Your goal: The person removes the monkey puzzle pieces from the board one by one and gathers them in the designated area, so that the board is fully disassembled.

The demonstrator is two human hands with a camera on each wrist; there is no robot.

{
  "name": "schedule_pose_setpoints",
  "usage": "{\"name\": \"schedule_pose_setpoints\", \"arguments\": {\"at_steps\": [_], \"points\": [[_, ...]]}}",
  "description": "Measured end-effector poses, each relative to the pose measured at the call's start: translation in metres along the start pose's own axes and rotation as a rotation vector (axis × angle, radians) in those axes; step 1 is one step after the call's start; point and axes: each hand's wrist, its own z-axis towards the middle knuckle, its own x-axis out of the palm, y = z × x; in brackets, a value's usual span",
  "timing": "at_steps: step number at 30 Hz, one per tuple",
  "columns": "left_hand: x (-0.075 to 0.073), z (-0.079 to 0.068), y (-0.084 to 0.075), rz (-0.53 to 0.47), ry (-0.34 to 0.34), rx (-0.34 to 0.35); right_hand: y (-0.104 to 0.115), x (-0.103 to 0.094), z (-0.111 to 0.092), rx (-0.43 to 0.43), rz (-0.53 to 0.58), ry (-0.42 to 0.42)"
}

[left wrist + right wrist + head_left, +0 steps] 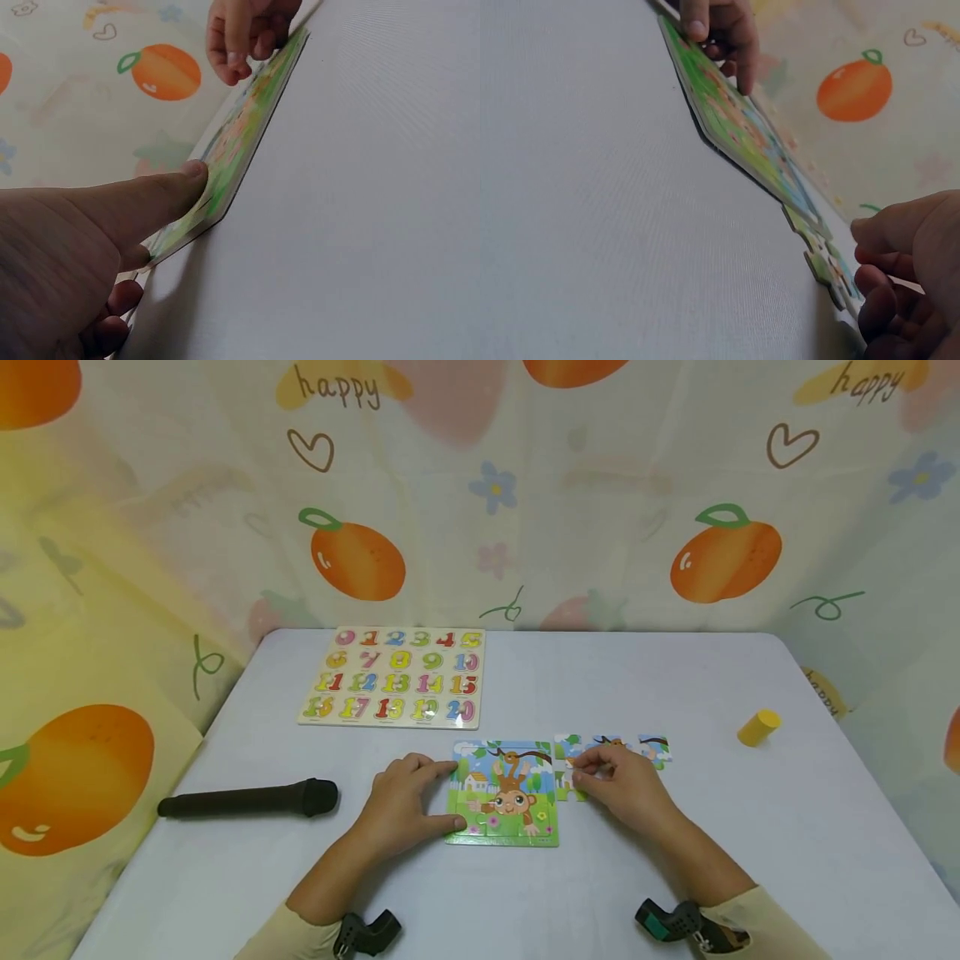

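Observation:
A square monkey jigsaw puzzle (512,797) in a green-edged frame lies on the table, its picture filled in. My left hand (405,797) is at its left side, thumb on the lower left corner and index finger at the upper left edge, the two spread apart. Several loose jigsaw pieces (567,752) lie along the puzzle's right side. Over them is my right hand (618,781), fingers bent and thumb tip close to the index finger (885,261). I cannot tell whether a piece is between those fingertips. The hand hides part of the pieces in the head view.
A number board (397,677) with coloured numerals from 0 to 20 lies behind the puzzle, to the left. A black microphone (247,799) lies left of my left hand. Toward the right edge is a yellow cylinder (759,727). White cloth covers the table (525,902).

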Motion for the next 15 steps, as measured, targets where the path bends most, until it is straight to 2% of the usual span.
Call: {"name": "schedule_pose_setpoints", "arguments": {"at_steps": [4,9,15], "points": [[0.003,0.002,-0.001,-0.004,-0.026,-0.008,0.004,0.003,0.001,-0.020,0.030,0.006],[0.006,0.004,-0.006,-0.063,-0.028,-0.013,0.009,0.008,0.005,-0.060,0.024,0.038],[0.008,0.008,-0.010,-0.051,-0.016,0.050,0.011,0.012,0.009,-0.134,0.065,0.088]]}}
